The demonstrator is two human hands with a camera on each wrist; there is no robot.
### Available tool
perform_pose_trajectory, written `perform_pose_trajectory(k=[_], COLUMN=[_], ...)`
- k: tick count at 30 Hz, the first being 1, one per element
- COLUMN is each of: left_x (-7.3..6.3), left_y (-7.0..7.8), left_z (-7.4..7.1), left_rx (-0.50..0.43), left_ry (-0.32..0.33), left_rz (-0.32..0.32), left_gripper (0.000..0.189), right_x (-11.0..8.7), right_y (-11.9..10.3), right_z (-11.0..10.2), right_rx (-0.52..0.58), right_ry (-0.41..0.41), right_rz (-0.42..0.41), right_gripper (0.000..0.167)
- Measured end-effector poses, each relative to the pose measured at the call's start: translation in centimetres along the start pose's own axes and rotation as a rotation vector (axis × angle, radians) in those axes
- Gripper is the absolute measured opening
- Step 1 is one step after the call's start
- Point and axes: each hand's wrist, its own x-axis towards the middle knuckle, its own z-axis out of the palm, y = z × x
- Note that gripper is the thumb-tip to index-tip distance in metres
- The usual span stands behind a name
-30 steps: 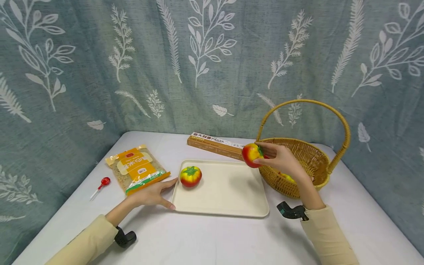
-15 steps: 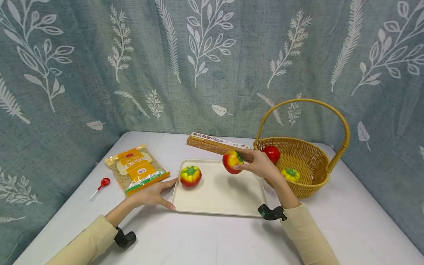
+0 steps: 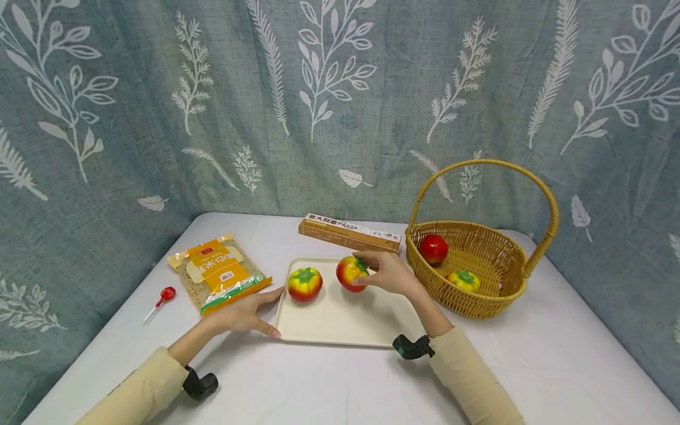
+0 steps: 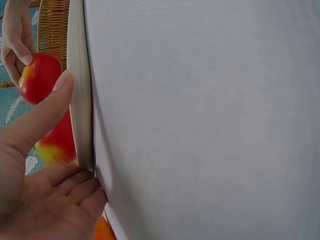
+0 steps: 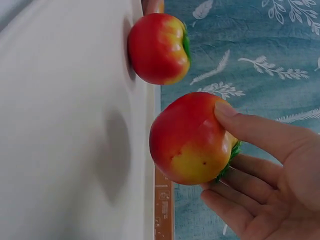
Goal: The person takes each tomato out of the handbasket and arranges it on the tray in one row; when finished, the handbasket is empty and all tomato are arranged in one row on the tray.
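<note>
My right hand (image 3: 386, 271) holds a red-and-yellow tomato (image 5: 192, 140) with a green leafy top, thumb on one side and fingers on the other. It hangs over the cream tray (image 3: 340, 330), its shadow apart from it in the right wrist view. A second, similar tomato (image 3: 305, 284) sits at the tray's left end. At that end my left hand (image 3: 244, 313) rests with thumb and fingers spread, the tips right at the rim. The left wrist view has the straight thumb (image 4: 47, 112) along the tray's side wall (image 4: 80, 100).
A wicker basket (image 3: 480, 304) with a tall handle stands at the right, holding a red fruit (image 3: 433, 249) and a yellow one with a green top (image 3: 464, 281). Behind the tray lies a pasta box (image 3: 347, 233). On the left are a grain bag (image 3: 220, 271) and a red lollipop (image 3: 167, 293).
My right hand has carried the tomato leftward from the basket's edge and lower over the tray, close to the other tomato. The basket's contents have come into view. My left hand has stayed put.
</note>
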Motion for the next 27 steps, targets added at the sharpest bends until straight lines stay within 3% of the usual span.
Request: perform_pose_trajectory(k=[7, 13, 27], left_x=[0.0, 0.1, 0.1], left_y=[0.0, -0.1, -0.3], left_z=[0.0, 0.0, 0.1], left_rx=[-0.007, -0.018, -0.019], left_ry=[-0.008, -0.008, -0.004], left_rz=[0.000, 0.010, 0.014], left_gripper=[0.102, 0.101, 0.101], right_x=[0.7, 1.0, 1.3], right_y=[-0.3, -0.1, 0.0], right_z=[1.8, 2.7, 3.6], right_rx=[-0.084, -0.086, -0.091], right_ry=[-0.002, 0.014, 0.033], right_rz=[0.001, -0.045, -0.049], right_gripper=[0.061, 0.057, 0.058])
